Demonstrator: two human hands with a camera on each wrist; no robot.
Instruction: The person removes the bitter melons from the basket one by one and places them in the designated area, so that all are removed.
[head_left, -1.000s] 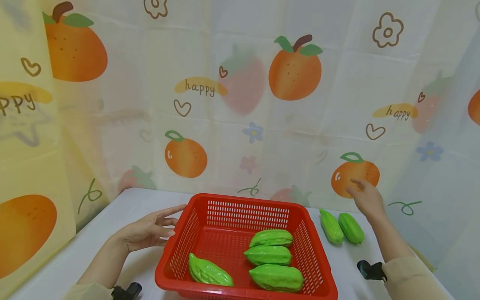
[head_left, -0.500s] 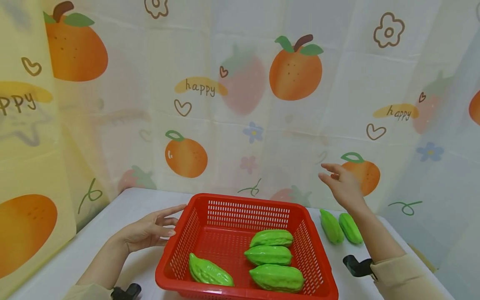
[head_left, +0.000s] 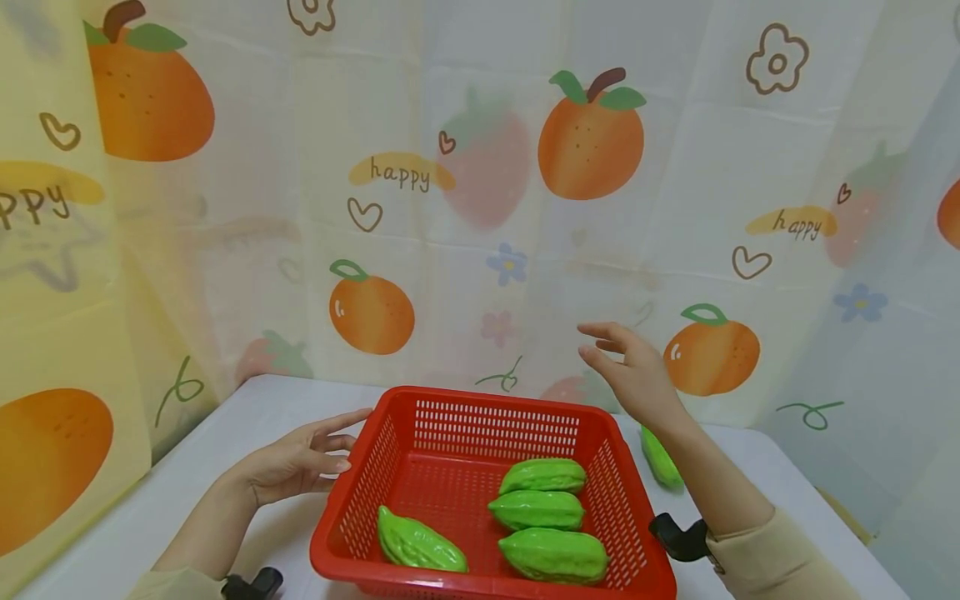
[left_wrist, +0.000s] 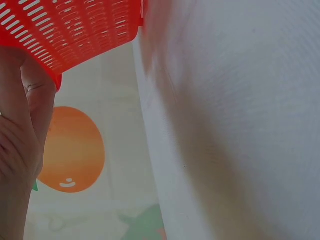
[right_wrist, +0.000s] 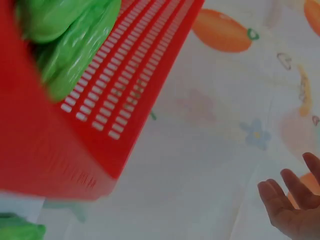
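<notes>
White table [head_left: 262, 412] | red basket [head_left: 450, 479] unmoved | right hand [head_left: 632, 375] — shifted leftward

The basket [head_left: 446, 492] stands on the surface [head_left: 277, 408], a curtain [head_left: 450, 258] behind. Inside, three gourds [head_left: 536, 510] line up near to far at the right; one gourd [head_left: 420, 542] lies near left. Another gourd [head_left: 660, 460] lies outside, right. The left hand [head_left: 300, 458] touches the left side; the right hand [head_left: 628, 375] is raised near the far right corner.
</notes>
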